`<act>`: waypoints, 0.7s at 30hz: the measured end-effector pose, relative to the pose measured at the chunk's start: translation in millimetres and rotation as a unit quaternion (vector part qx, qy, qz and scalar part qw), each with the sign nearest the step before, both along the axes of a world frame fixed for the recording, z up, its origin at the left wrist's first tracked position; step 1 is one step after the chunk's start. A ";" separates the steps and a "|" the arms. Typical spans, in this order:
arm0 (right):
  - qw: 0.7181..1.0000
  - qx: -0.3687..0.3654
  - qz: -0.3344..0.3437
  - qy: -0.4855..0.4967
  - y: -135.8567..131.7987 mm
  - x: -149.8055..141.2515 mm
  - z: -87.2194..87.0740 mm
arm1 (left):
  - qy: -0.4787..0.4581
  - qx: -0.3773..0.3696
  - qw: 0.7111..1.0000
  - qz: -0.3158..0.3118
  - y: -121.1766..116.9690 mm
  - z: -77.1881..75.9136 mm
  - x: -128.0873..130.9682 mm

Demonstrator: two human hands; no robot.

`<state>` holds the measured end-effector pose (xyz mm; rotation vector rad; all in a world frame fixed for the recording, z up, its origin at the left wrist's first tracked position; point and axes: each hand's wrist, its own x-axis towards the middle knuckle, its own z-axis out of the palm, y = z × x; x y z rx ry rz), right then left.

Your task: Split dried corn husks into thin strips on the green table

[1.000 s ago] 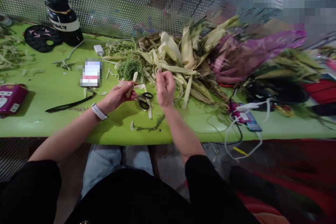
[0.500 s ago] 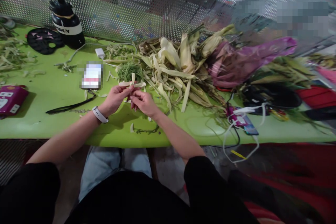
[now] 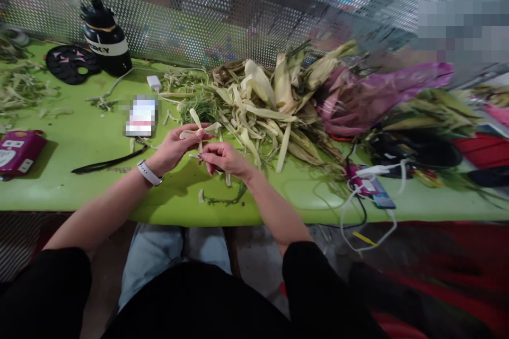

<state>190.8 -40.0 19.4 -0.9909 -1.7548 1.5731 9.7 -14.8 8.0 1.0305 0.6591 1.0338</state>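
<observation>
My left hand [image 3: 178, 147], with a pale watch band at the wrist, pinches a flower-shaped corn husk piece [image 3: 194, 116] whose pale strips fan out like petals. Just below and to the right, my right hand [image 3: 226, 159] is closed, thumb and forefinger meeting at the lower strip of the same piece. Its other fingers curl underneath and are partly hidden. Right behind the hands lies a bundle of thin green strands [image 3: 199, 108]. A heap of dried corn husks [image 3: 262, 106] spreads to the right of them.
On the green table [image 3: 99, 196] are a phone [image 3: 142, 116], a black strap [image 3: 107, 161], a purple box [image 3: 22, 152], and a black bottle [image 3: 106, 42]. A pink plastic bag [image 3: 350, 98] and a tangled white cable [image 3: 345, 222] are at right. Perforated metal [image 3: 178, 10] stands behind.
My right hand has moved slightly down and away from my left, and a husk strip now shows between them. The flower-shaped piece has tilted a little. The whole view has shifted slightly.
</observation>
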 end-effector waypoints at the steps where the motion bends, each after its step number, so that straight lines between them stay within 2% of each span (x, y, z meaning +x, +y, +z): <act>1: 1.000 0.000 -0.015 -0.003 1.2 1.4 0.2 | 0.003 -0.007 1.000 -0.001 0.8 -0.8 -0.7; 6: 0.986 0.035 -0.164 0.007 12.5 8.1 -4.6 | 0.007 -0.046 0.999 -0.004 4.3 -3.6 -4.2; 8: 0.979 0.046 -0.197 0.008 15.8 7.7 -8.3 | 0.014 -0.059 0.998 -0.022 4.0 -3.6 -4.1; 11: 0.980 0.067 -0.186 0.002 16.3 3.9 -13.9 | 0.017 -0.065 0.997 -0.042 2.8 -4.2 -2.5; 17: 0.967 0.173 -0.184 -0.018 7.3 -2.2 -20.2 | 0.039 -0.038 0.998 -0.020 2.5 -5.4 1.0; 21: 0.965 0.187 -0.182 -0.018 3.7 -3.5 -20.9 | 0.069 -0.025 0.997 -0.014 0.7 -2.0 1.6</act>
